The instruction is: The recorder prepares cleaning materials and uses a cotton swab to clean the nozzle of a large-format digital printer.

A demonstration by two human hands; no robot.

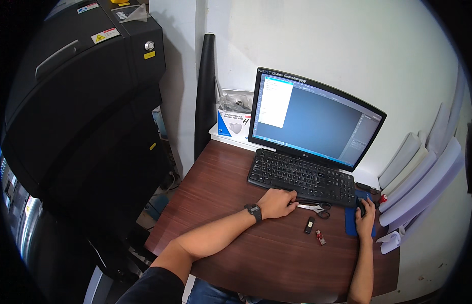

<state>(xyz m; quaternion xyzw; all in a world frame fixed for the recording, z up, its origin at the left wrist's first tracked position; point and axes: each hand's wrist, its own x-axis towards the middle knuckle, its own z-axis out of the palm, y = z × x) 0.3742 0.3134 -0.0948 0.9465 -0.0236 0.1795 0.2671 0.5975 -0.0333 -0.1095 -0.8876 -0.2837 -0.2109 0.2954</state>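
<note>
Nearest, well in front of the keyboard (297,172), are the person's blue jeans (215,294) at the edge of the dark reddish-brown bench (236,248). In front of the keyboard's right half lie two small USB sticks: a red and silver one (320,237) nearer the person and a black one (309,225) between it and the keyboard.

Of the hands, the left (277,204), with a dark watch (254,213) on its wrist, rests on the bench just in front of the keyboard's left half. Its fingers are loosely curled; whether they pinch anything, I cannot tell. Close by its fingertips, along the keyboard's front edge, lie scissors (311,207) with black handles; contact with them is unclear. The right hand (367,219) is just beyond the keyboard's right end, its fingers bent over a dark mouse (361,207) on a blue mouse pad (350,223).

Behind the keyboard stands a black monitor (317,119) with its screen lit. Right of the keyboard, pale paper rolls (423,180) lean by the wall (322,40). Behind the keyboard's left end is a white and blue box (233,124); farther left stand a tall black roll (204,101) and a large black machine (74,126).
</note>
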